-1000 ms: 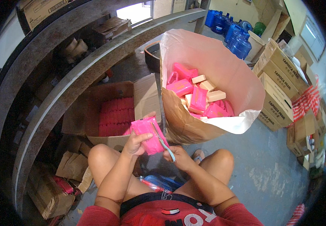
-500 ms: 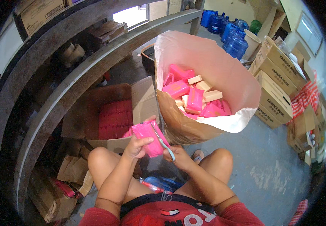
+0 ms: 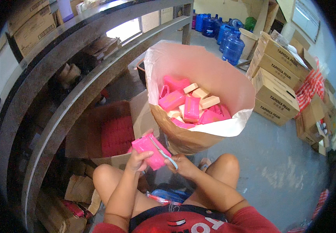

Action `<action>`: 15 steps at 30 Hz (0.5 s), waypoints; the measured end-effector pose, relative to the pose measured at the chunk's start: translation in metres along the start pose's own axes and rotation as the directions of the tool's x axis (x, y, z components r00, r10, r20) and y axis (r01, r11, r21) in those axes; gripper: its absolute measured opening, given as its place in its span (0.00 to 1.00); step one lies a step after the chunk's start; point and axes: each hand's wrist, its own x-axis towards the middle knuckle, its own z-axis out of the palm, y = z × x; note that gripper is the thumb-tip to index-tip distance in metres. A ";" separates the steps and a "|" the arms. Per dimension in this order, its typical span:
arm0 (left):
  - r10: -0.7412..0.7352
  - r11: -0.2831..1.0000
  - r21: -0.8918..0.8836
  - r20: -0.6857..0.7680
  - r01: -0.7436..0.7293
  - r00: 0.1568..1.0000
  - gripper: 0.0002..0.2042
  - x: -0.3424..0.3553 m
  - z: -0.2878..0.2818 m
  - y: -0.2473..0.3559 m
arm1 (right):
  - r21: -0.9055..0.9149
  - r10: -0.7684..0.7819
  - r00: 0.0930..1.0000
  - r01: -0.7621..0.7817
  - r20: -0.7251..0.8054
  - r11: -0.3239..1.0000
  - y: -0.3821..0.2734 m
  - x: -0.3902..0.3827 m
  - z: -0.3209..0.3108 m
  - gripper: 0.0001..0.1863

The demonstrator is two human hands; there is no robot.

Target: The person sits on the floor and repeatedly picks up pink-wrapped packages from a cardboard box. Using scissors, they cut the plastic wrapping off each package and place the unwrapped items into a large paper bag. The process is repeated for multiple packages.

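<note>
My left hand (image 3: 138, 158) is closed on a pink wrapped packet (image 3: 146, 144), thumb across its face. My right hand (image 3: 181, 166) grips scissors with a light blue handle (image 3: 173, 161); the metal blades lie along the packet's right side. Beyond them stands a large brown paper sack (image 3: 199, 139) with a white inside, holding pink packets (image 3: 191, 108) and several pale cream bars (image 3: 208, 102) in a jumble. To the left, an open cardboard box (image 3: 141, 108) contains rows of similar pink packets (image 3: 115, 134).
A metal rack (image 3: 71, 93) curves across the left, with torn cardboard (image 3: 78, 188) beneath. Stacked cartons (image 3: 272, 97) and red-striped bags (image 3: 309, 89) stand at the right. Blue water jugs (image 3: 232, 48) are at the back, on a grey floor (image 3: 276, 171).
The view has shifted, so the sack, rack and back of the room sit differently in the picture. My hands have dropped slightly in frame, still gripping the packet and scissors.
</note>
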 end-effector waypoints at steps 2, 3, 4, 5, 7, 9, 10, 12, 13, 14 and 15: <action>0.008 1.000 0.006 0.014 -0.008 1.000 0.40 -0.001 -0.001 0.002 | 0.083 0.029 0.998 -0.033 0.047 0.996 -0.002 -0.001 0.001 0.25; 0.030 0.999 0.044 0.004 -0.030 1.000 0.39 -0.001 -0.001 0.006 | 0.114 0.001 0.994 -0.013 0.108 0.993 -0.003 -0.001 0.002 0.24; 0.060 0.996 0.071 0.013 -0.061 0.998 0.39 -0.001 0.000 0.011 | 0.151 -0.019 0.984 -0.008 0.177 0.989 -0.004 -0.003 0.000 0.23; 0.095 0.991 0.089 0.045 -0.098 0.994 0.39 -0.001 0.002 0.019 | 0.192 -0.045 0.967 -0.004 0.252 0.981 -0.004 -0.005 0.000 0.21; 0.201 0.979 0.044 -0.028 -0.200 0.979 0.39 -0.002 0.011 0.042 | 0.013 -0.030 0.939 0.028 0.342 1.000 -0.007 -0.011 -0.008 0.22; 0.478 0.868 0.242 -0.173 -0.433 0.861 0.38 -0.001 0.028 0.073 | -0.118 -0.059 0.924 0.111 0.379 0.987 -0.008 -0.020 -0.014 0.24; 0.616 0.764 0.346 -0.144 -0.544 0.774 0.38 -0.001 0.041 0.089 | -0.377 -0.063 0.931 0.207 0.360 0.903 -0.009 -0.022 -0.017 0.27; 0.802 0.559 0.451 -0.082 -0.696 0.592 0.37 0.005 0.076 0.112 | -0.570 -0.023 0.949 0.208 0.315 0.795 -0.008 -0.029 -0.021 0.26; 0.861 0.461 0.470 -0.033 -0.752 0.507 0.36 0.013 0.096 0.121 | -0.627 -0.073 0.944 0.270 0.322 0.730 -0.006 -0.033 -0.023 0.25; 0.901 0.376 0.479 0.008 -0.793 0.433 0.34 0.028 0.116 0.124 | -0.655 -0.014 0.959 0.203 0.282 0.728 -0.004 -0.032 -0.022 0.24; 0.911 0.333 0.473 0.061 -0.816 0.408 0.34 0.042 0.137 0.118 | -0.673 -0.029 0.965 0.202 0.259 0.711 -0.001 -0.032 -0.023 0.24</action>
